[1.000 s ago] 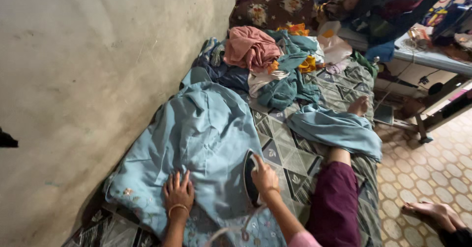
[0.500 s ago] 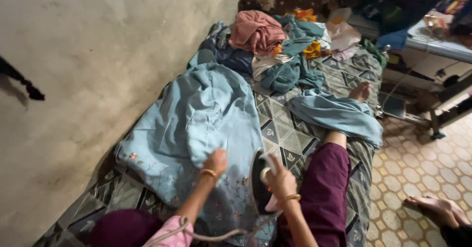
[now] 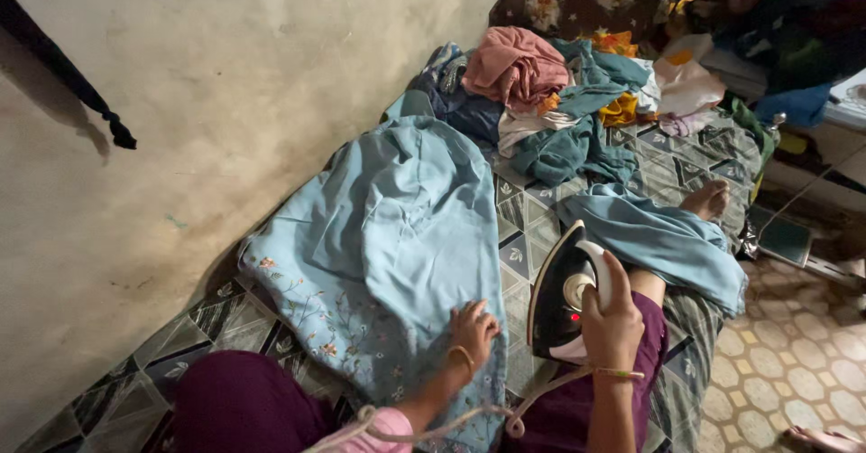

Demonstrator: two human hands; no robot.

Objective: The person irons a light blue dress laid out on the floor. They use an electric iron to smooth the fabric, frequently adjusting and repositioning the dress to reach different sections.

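A light blue garment [image 3: 397, 236] with small flower embroidery lies spread on a patterned sheet [image 3: 523, 254] along the wall. My left hand [image 3: 471, 330] presses on its near edge, fingers spread. My right hand [image 3: 613, 322] grips the handle of a black and white clothes iron [image 3: 564, 291], which is lifted and tilted up off the cloth, to the right of the garment above my purple-clad leg [image 3: 577, 399]. The iron's cord [image 3: 433, 417] loops across my arms at the bottom.
A second light blue cloth [image 3: 658, 236] lies over my shin, my bare foot [image 3: 706, 198] beyond it. A heap of pink, teal, white and yellow clothes [image 3: 559, 92] sits at the far end. A plaster wall [image 3: 198, 110] runs along the left. Tiled floor [image 3: 794, 345] lies at right.
My right hand has lifted the iron off the garment and swung it right. My left hand moved from the middle of the cloth to its near edge. The view shifted left.
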